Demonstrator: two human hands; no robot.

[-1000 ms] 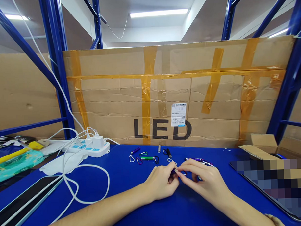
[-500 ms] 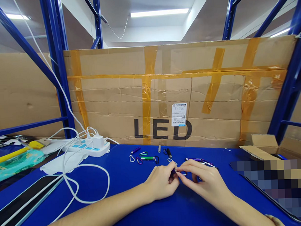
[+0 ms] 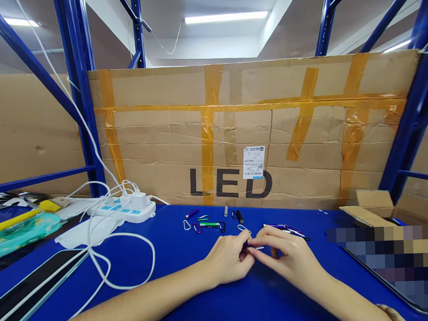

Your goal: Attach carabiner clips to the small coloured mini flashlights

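Note:
My left hand [image 3: 228, 259] is closed round a small dark purple piece, mostly hidden by the fingers. Against it, the thumb and fingertips of my right hand [image 3: 285, 249] are pinched together; what they grip is too small to make out. A short silvery bit shows beside the right fingertips. Just beyond the hands lie a silver carabiner [image 3: 243, 228], a black mini flashlight [image 3: 239, 216] and a small grey cylinder [image 3: 226, 210]. Further left are a green tube [image 3: 209, 225] with a black carabiner [image 3: 222, 226], and a purple tube [image 3: 192, 213]. Purple pens [image 3: 288, 229] lie behind my right hand.
White cables [image 3: 134, 286] loop across the left of the blue table, from a power strip [image 3: 142, 211]. A dark flat device [image 3: 32, 284] lies at front left. An open cardboard box [image 3: 373, 199] stands at right, and a large cardboard sheet [image 3: 157, 143] closes off the back.
The right fingers have shifted slightly at the small piece, and the silvery bit beside them shows a little differently. My left hand keeps its hold; the things on the table lie as before.

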